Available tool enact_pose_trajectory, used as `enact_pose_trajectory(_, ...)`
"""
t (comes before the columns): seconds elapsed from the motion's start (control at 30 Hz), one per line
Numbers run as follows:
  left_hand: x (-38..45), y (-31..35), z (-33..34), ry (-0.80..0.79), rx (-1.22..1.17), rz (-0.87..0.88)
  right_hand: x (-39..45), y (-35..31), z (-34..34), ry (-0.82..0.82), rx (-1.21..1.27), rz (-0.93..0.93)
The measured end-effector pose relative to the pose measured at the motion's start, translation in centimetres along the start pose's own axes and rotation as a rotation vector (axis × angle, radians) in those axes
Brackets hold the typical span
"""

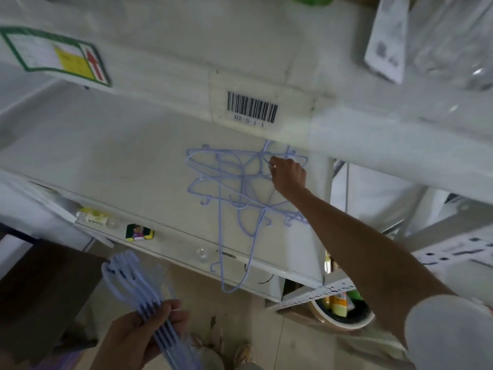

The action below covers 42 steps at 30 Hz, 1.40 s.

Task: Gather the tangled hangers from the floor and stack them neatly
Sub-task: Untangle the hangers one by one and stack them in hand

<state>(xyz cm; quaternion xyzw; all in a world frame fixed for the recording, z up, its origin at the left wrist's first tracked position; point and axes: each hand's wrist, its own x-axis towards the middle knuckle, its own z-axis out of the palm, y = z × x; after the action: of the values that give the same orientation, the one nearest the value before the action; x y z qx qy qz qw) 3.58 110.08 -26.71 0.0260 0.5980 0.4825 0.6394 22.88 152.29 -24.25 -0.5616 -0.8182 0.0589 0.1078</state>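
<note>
The white metal shelf (112, 145) carries a tangled heap of pale blue wire hangers (234, 188). My right hand (289, 176) pinches one wire; I should lift slowly, unhooking. My left hand (144, 335) grips the aligned blue hanger bundle (133, 284).

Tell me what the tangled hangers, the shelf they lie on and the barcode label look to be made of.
Tangled hangers: thin, pale blue, bent like wire, probably metal with a plastic coating; the coating is a guess. The right hand pinches one strand.
Shelf: flat, off-white, matte, with scuff marks; looks like painted sheet metal, though laminate is possible.
Barcode label: printed paper or a sticker, flat, slightly glossy under tape.
</note>
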Motion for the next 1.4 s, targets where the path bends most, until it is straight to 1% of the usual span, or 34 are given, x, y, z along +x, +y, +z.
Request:
enact_pose_trajectory(0.07,0.2,1.0,0.1,-0.019,-0.104,-0.014,-1.2,-0.5,-1.0,0.015,0.047,0.001)
enact_pose_trajectory(0.13,0.7,2.4,0.3,-0.018,-0.15,0.006,-2.4,-0.9,-1.5,0.035,0.059,-0.031)
enact_pose_trajectory(0.2,0.8,3.5,1.0,-0.024,-0.124,0.113,-3.4,-0.9,-1.8,0.042,0.081,-0.049)
enact_pose_trajectory(0.27,-0.1,4.0,1.8,-0.049,-0.069,0.231,-4.0,-0.7,-2.1,0.023,0.139,-0.019)
enact_pose_trajectory(0.37,-0.9,4.1,2.9,-0.051,-0.043,0.283,-5.1,0.1,-2.3,-0.013,0.345,0.092)
enact_pose_trajectory(0.47,-1.3,3.1,3.6,-0.054,-0.038,0.257,-7.3,1.2,-1.5,0.034,0.571,0.205)
enact_pose_trajectory(0.63,-2.3,1.4,4.3,-0.03,-0.065,0.155,-11.3,1.7,0.7,0.158,1.082,0.506)
enact_pose_trajectory(0.7,-2.2,0.5,4.4,-0.02,-0.079,0.14,-12.2,1.4,1.6,0.161,1.161,0.584)
enact_pose_trajectory(0.8,-1.8,-0.5,4.5,-0.02,-0.071,0.143,-13.3,0.6,2.7,0.148,1.228,0.625)
enact_pose_trajectory(0.9,-1.6,-1.1,4.2,0.001,-0.04,0.16,-14.9,-0.7,2.9,0.186,1.292,0.594)
enact_pose_trajectory(0.97,-1.9,-1.1,4.1,-0.003,-0.041,0.196,-16.0,-1.7,2.3,0.203,1.291,0.557)
enact_pose_trajectory(1.1,-2.4,0.0,3.6,0.021,-0.036,0.245,-17.4,-3.3,0.1,0.162,1.246,0.393)
enact_pose_trajectory(1.23,-2.8,1.1,3.4,0.017,0.009,0.291,-18.0,-4.2,-2.1,0.135,1.108,0.179)
enact_pose_trajectory(1.4,-3.4,2.3,2.6,0.02,0.039,0.327,-19.6,-5.3,-3.7,0.13,0.923,-0.004)
